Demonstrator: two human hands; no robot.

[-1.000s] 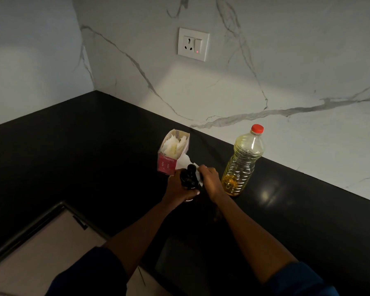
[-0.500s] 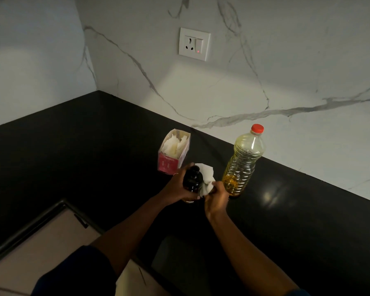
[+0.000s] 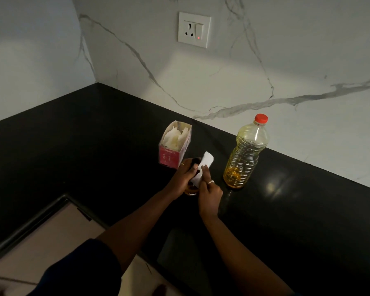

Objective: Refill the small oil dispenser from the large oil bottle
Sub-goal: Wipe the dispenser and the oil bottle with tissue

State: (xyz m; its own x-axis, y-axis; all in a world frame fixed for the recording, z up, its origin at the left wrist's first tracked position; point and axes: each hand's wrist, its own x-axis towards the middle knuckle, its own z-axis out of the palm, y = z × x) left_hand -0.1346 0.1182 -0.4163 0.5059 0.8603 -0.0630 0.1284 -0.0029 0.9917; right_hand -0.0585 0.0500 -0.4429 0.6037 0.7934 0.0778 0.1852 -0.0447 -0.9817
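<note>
Small oil dispenser (image 3: 191, 191) gripped by left hand (image 3: 185, 176) fingers. Tissue (image 3: 206, 161), pinched by right hand (image 3: 209, 194) fingers, now shifted up the dispenser's side. Large oil bottle (image 3: 247, 152), right of dispenser, is capped. Wiping judged underway.

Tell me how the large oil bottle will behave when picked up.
The large oil bottle is probably light: oil fills only its bottom. Its ribbed clear plastic likely flexes under a squeeze. Tall and narrow, it may tip if pushed.

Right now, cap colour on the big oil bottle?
Red cap on the large oil bottle, seen in the head view.
</note>
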